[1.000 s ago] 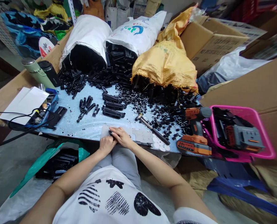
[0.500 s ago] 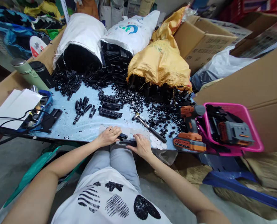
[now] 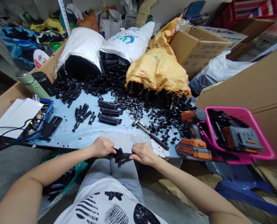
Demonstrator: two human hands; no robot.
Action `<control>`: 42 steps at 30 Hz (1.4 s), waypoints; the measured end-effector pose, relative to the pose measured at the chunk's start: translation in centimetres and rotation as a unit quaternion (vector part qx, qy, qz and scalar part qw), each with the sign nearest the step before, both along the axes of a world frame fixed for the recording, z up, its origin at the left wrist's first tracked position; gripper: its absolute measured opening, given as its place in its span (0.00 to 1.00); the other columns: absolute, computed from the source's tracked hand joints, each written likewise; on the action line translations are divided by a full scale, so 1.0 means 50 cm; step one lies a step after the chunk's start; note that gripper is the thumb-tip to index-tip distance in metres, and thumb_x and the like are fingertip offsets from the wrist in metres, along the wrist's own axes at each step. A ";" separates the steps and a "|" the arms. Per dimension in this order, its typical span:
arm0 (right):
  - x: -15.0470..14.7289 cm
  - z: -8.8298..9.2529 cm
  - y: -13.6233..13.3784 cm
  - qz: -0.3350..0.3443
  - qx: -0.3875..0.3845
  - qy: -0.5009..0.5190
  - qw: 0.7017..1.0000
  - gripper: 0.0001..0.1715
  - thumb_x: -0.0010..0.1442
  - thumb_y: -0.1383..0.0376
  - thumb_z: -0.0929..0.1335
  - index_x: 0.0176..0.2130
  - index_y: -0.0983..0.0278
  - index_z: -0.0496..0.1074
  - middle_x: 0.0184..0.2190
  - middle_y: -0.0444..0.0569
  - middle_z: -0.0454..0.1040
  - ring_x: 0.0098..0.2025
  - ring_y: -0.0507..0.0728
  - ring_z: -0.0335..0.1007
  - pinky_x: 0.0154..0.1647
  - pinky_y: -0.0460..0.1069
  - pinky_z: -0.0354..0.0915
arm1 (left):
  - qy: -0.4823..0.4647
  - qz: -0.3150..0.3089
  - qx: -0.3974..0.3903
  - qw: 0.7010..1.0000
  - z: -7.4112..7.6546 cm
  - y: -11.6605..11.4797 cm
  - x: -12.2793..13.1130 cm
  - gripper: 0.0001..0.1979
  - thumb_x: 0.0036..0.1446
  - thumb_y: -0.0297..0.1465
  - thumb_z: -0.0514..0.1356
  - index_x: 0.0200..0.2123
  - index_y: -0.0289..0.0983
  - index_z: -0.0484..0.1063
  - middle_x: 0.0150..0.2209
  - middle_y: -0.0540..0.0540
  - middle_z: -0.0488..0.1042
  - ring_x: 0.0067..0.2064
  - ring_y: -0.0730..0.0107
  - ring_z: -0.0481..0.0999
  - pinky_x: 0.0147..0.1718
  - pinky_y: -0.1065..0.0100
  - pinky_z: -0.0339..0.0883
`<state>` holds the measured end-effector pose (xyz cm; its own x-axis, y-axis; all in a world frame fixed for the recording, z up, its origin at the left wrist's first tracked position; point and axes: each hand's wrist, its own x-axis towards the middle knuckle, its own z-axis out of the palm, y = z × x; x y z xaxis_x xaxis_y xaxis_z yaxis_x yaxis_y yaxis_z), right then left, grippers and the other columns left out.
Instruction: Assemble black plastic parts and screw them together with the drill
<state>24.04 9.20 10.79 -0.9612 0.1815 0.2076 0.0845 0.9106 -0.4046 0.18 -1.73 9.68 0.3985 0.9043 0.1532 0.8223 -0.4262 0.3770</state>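
A black plastic part [image 3: 119,156] with jointed pieces spans the gap between my hands at the table's front edge. My left hand [image 3: 103,147] has its fingers closed on the left end of it. The right end is pinched between the thumb and fingers of my right hand [image 3: 143,153]. Just beyond my hands lies a flat grey plate [image 3: 122,140] on the blue table [image 3: 87,132]. A hammer [image 3: 150,133] rests to the right of the plate, beside several white discs [image 3: 160,149]. Long black parts [image 3: 109,119] lie in a short row past my left hand.
An orange and black cordless drill [image 3: 193,135] stands at the right, next to a pink basket [image 3: 265,149]. White sacks [image 3: 82,42] and a yellow sack [image 3: 158,68] spill black parts at the back. A blue tray [image 3: 50,109] and bottles [image 3: 32,84] are at the left.
The black part has come off the plate edge and is now held between both hands, slightly nearer my lap. Its pieces now stand at an angle. The camera view has tilted up a little.
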 end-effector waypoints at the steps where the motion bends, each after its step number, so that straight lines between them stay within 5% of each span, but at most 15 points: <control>1: 0.000 0.015 -0.016 0.034 -0.040 0.020 0.998 0.36 0.65 0.44 0.48 0.23 0.62 0.64 0.19 0.48 0.64 0.22 0.53 0.61 0.24 0.48 0.53 | -0.042 -0.026 0.005 0.999 0.020 -0.018 0.010 0.37 0.61 0.52 0.30 0.23 0.38 0.68 0.21 0.43 0.70 0.25 0.67 0.71 0.26 0.67 0.62; 4: -0.008 0.027 -0.077 0.145 -0.191 0.088 0.967 0.39 0.63 0.44 0.42 0.23 0.60 0.63 0.17 0.48 0.63 0.22 0.53 0.62 0.26 0.49 0.59 | -0.224 -0.093 0.030 0.970 0.069 -0.068 0.067 0.39 0.60 0.50 0.24 0.23 0.39 0.67 0.18 0.45 0.67 0.22 0.70 0.69 0.24 0.68 0.62; 6: -0.032 0.002 -0.117 0.133 -0.243 0.156 0.948 0.41 0.61 0.42 0.40 0.26 0.59 0.65 0.21 0.51 0.65 0.26 0.55 0.66 0.29 0.51 0.64 | -0.330 -0.077 0.104 0.935 0.082 -0.087 0.115 0.37 0.60 0.51 0.26 0.24 0.39 0.67 0.17 0.46 0.67 0.20 0.71 0.69 0.23 0.68 0.63; 10: -0.125 -0.086 -0.147 -0.175 -0.220 0.291 0.914 0.41 0.61 0.48 0.37 0.49 0.62 0.62 0.47 0.62 0.64 0.50 0.63 0.64 0.46 0.60 0.65 | -0.361 0.083 0.249 0.895 0.049 -0.077 0.166 0.36 0.61 0.51 0.28 0.40 0.38 0.70 0.30 0.41 0.74 0.32 0.65 0.75 0.31 0.64 0.69; 12: -0.175 -0.118 -0.117 -0.242 -0.203 0.306 0.898 0.33 0.64 0.54 0.40 0.56 0.61 0.54 0.55 0.61 0.57 0.58 0.63 0.56 0.52 0.62 0.60 | -0.291 0.110 0.293 0.904 0.014 -0.055 0.154 0.37 0.60 0.52 0.29 0.49 0.37 0.67 0.38 0.38 0.74 0.41 0.61 0.74 0.37 0.61 0.69; 17: -0.267 -0.125 0.124 -0.134 -0.101 0.213 0.963 0.20 0.64 0.55 0.57 0.50 0.62 0.63 0.55 0.56 0.62 0.58 0.62 0.55 0.57 0.59 0.54 | 0.007 0.151 0.245 0.958 -0.080 0.030 0.045 0.33 0.59 0.54 0.42 0.57 0.39 0.64 0.38 0.39 0.72 0.40 0.59 0.71 0.37 0.62 0.65; 22: -0.369 -0.097 0.435 -0.207 0.071 0.030 0.975 0.15 0.63 0.63 0.61 0.46 0.68 0.68 0.47 0.59 0.68 0.50 0.61 0.59 0.51 0.55 0.57 | 0.162 0.188 0.107 0.963 -0.143 0.153 -0.025 0.26 0.58 0.47 0.53 0.53 0.36 0.68 0.38 0.37 0.72 0.41 0.58 0.70 0.36 0.62 0.62; 27: -0.450 -0.107 0.604 -0.258 0.199 -0.073 0.942 0.12 0.61 0.75 0.59 0.40 0.75 0.70 0.46 0.65 0.67 0.51 0.60 0.57 0.50 0.55 0.53 | 0.120 0.272 0.128 0.946 -0.127 0.236 -0.078 0.28 0.59 0.46 0.53 0.56 0.33 0.63 0.45 0.35 0.71 0.48 0.54 0.67 0.47 0.55 0.58; 30: -0.462 -0.123 0.649 -0.253 0.202 -0.075 0.943 0.12 0.62 0.76 0.59 0.36 0.77 0.70 0.44 0.66 0.69 0.51 0.59 0.57 0.53 0.57 0.49 | 0.100 0.455 0.084 0.881 -0.089 0.249 -0.187 0.23 0.61 0.40 0.51 0.53 0.30 0.64 0.47 0.32 0.70 0.49 0.51 0.67 0.45 0.55 0.60; 33: -0.460 -0.118 0.659 -0.224 0.193 -0.065 0.953 0.10 0.63 0.73 0.60 0.39 0.76 0.70 0.49 0.67 0.66 0.53 0.60 0.57 0.53 0.57 0.49 | 0.087 0.642 -0.012 0.762 -0.066 0.240 -0.331 0.22 0.57 0.35 0.53 0.50 0.25 0.64 0.49 0.25 0.67 0.52 0.43 0.65 0.42 0.54 0.64; 35: -0.458 -0.098 0.642 -0.194 0.187 -0.047 0.962 0.12 0.64 0.69 0.60 0.43 0.75 0.68 0.54 0.67 0.63 0.52 0.60 0.59 0.52 0.55 0.52 | 0.059 0.677 -0.107 0.725 -0.070 0.227 -0.408 0.20 0.55 0.31 0.54 0.48 0.24 0.66 0.50 0.23 0.67 0.52 0.41 0.66 0.43 0.53 0.64; 38: -0.449 -0.050 0.573 -0.156 0.125 0.019 0.980 0.15 0.65 0.64 0.59 0.46 0.72 0.65 0.50 0.62 0.67 0.45 0.58 0.65 0.47 0.53 0.58 | 0.026 0.667 -0.171 0.725 -0.090 0.213 -0.465 0.15 0.53 0.29 0.56 0.40 0.24 0.70 0.45 0.22 0.71 0.48 0.44 0.72 0.43 0.54 0.65; 42: -0.403 0.004 0.422 -0.169 -0.051 0.085 0.981 0.30 0.61 0.60 0.63 0.59 0.66 0.52 0.39 0.50 0.72 0.33 0.54 0.67 0.38 0.51 0.63 | 0.008 0.661 -0.146 0.736 -0.094 0.197 -0.450 0.15 0.56 0.30 0.55 0.44 0.24 0.67 0.45 0.24 0.71 0.48 0.48 0.72 0.45 0.56 0.64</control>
<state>3.90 30.33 10.98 -0.7950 0.5124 0.3246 0.2984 0.7963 -0.5262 -22.34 8.10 4.99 -0.8597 0.4968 -0.1192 0.4510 0.8476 0.2796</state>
